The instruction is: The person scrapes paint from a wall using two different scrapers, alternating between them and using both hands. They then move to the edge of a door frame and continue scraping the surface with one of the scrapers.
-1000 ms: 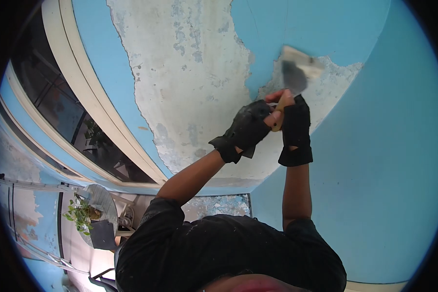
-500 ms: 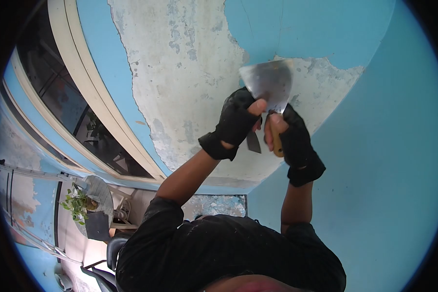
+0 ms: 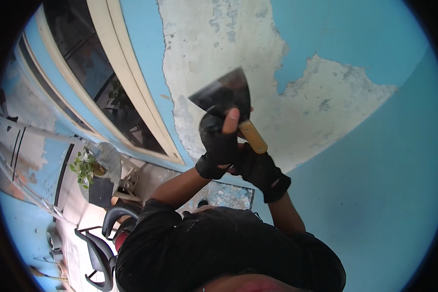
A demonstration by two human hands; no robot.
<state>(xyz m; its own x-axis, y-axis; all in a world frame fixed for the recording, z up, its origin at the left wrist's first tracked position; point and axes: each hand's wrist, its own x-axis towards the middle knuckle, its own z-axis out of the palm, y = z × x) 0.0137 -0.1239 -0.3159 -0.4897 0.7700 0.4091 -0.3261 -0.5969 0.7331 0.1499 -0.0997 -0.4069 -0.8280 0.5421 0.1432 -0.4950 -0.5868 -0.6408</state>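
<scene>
My left hand (image 3: pixel 219 138), in a black fingerless glove, is closed round the neck of a scraper, with one finger against the base of its blade. The wide metal blade (image 3: pixel 224 92) points up and to the left over bare plaster, and the wooden handle (image 3: pixel 254 137) slants down to the right. My right hand (image 3: pixel 264 173), gloved the same way, is just below the handle's end and close against my left hand. Its fingers are mostly hidden. Peeled plaster (image 3: pixel 199 46) shows on the blue wall (image 3: pixel 326 29), with ragged paint edges round it.
A window frame (image 3: pixel 126 73) runs down the left. At the lower left are a round table (image 3: pixel 113 163) with a potted plant (image 3: pixel 84 168), and a black chair (image 3: pixel 100 255). Paint flakes lie on a surface (image 3: pixel 231 194) below my arms.
The scraper has moved left and down, its handle now slanting down to the right. My right hand has moved left and down, off the handle. A smaller dark blade below my left hand no longer shows.
</scene>
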